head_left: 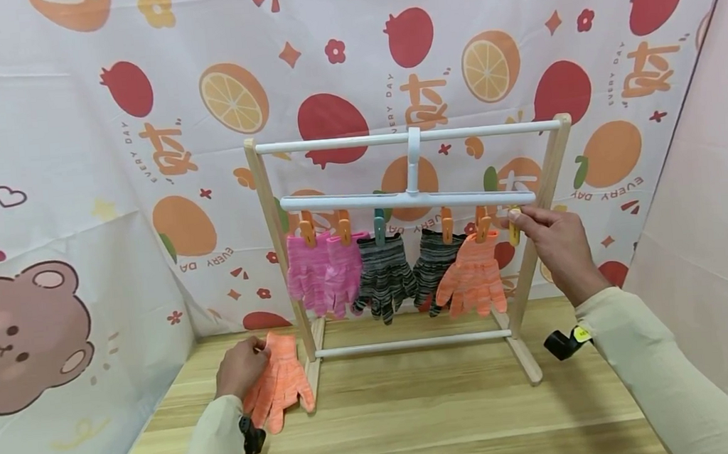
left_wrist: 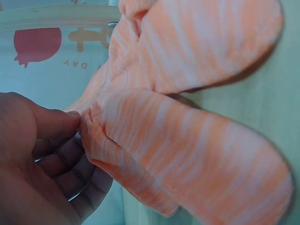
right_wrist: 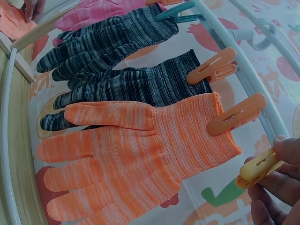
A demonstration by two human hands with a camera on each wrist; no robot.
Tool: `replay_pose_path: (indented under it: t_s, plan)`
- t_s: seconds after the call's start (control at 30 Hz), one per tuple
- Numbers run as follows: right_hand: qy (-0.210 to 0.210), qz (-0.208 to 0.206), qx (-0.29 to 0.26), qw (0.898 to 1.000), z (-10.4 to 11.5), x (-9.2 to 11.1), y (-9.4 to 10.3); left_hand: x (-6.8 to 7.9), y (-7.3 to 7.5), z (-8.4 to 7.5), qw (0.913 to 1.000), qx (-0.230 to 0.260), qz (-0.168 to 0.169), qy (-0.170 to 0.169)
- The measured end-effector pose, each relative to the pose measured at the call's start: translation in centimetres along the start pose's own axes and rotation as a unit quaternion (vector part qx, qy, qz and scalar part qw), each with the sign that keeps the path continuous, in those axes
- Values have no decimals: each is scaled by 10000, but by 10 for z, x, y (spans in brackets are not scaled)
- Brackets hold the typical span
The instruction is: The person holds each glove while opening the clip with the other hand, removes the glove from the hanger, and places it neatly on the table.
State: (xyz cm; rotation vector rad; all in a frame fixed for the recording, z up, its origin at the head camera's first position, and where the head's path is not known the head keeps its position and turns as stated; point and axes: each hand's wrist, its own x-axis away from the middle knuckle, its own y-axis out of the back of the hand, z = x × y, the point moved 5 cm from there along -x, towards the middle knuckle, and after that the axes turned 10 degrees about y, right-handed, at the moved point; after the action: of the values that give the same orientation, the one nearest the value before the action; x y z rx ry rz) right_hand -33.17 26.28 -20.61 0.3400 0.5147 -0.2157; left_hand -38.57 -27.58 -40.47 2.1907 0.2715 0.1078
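My left hand [head_left: 242, 368] pinches the cuff edge of an orange glove [head_left: 284, 383] at the left of the wooden table; in the left wrist view thumb and fingers meet on the knit fabric [left_wrist: 187, 140]. With thumb and fingers, my right hand [head_left: 561, 247] pinches a yellow clothespin [right_wrist: 259, 168] at the right end of the white hanger [head_left: 349, 201]. No glove hangs from that clothespin. Beside it another orange glove [right_wrist: 117, 159] hangs from an orange clothespin [right_wrist: 238, 114]. Farther left hang two dark striped gloves [head_left: 385, 275] and two pink gloves [head_left: 326, 276], also clipped.
The hanger hooks over the top bar [head_left: 332, 143] of a wooden rack [head_left: 558, 162]. A teal clothespin [head_left: 380, 227] clips one dark glove. The rack's feet [head_left: 520, 357] and low white bar [head_left: 412, 344] stand on the table [head_left: 431, 421]. A fruit-print cloth [head_left: 338, 58] hangs behind.
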Motion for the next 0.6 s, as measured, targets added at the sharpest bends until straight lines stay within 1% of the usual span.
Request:
replay_pose_path:
  t_s: [0.33, 0.6]
  plan:
    - [-39, -29, -54, 10000, 0, 4, -1, -1, -6, 7, 10000, 41, 71, 14]
    - [-10, -58, -23, 10000, 2, 2, 0, -7, -9, 15, 10000, 52, 54, 0]
